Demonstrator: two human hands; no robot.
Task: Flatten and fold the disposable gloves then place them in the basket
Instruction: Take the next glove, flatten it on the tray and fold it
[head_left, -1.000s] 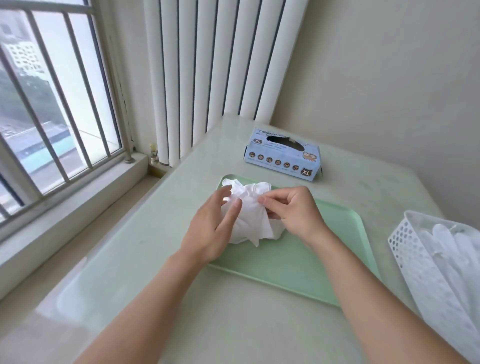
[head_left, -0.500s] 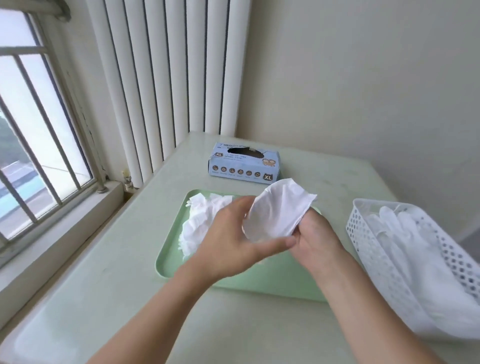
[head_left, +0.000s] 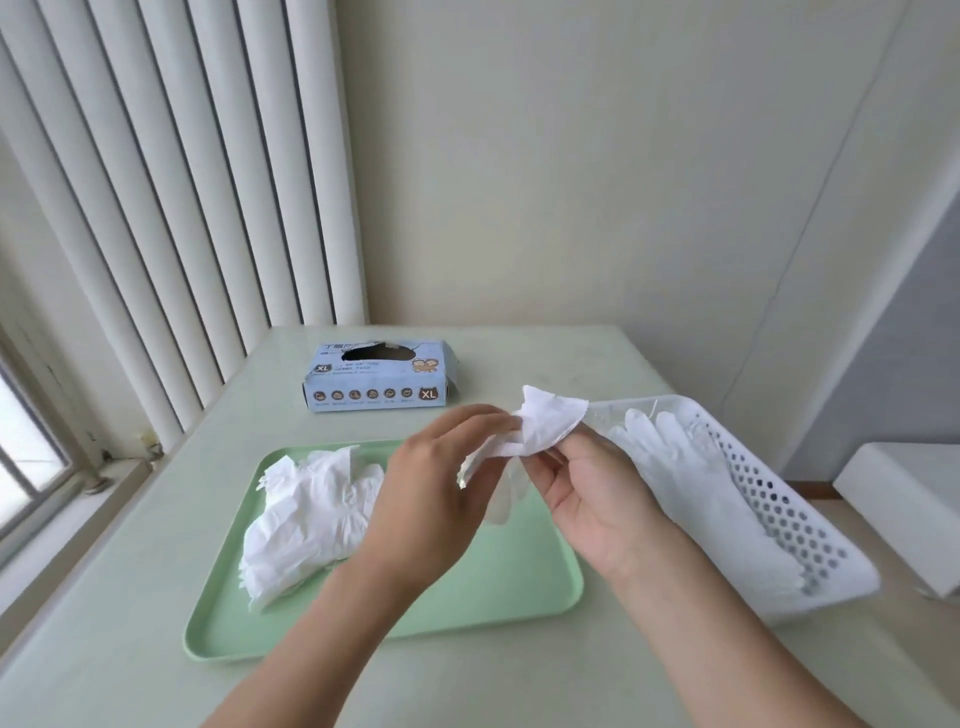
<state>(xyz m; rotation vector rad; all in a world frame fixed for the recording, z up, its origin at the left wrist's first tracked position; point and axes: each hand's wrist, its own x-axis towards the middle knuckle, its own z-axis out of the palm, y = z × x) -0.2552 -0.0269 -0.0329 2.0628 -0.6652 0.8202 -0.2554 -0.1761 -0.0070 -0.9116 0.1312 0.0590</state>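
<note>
One glove (head_left: 545, 423) is pinched between left hand (head_left: 434, 499) and right hand (head_left: 592, 499) above the tray (head_left: 467, 597), beside the basket (head_left: 779, 499).

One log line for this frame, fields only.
hands: both hold glove above tray | pile: on tray | basket: holds gloves

Head-worn view, facing forward-down, hands close

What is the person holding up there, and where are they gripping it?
A crumpled white glove, held above the tray. The left hand pinches its left end, the right hand its lower right edge.
</note>
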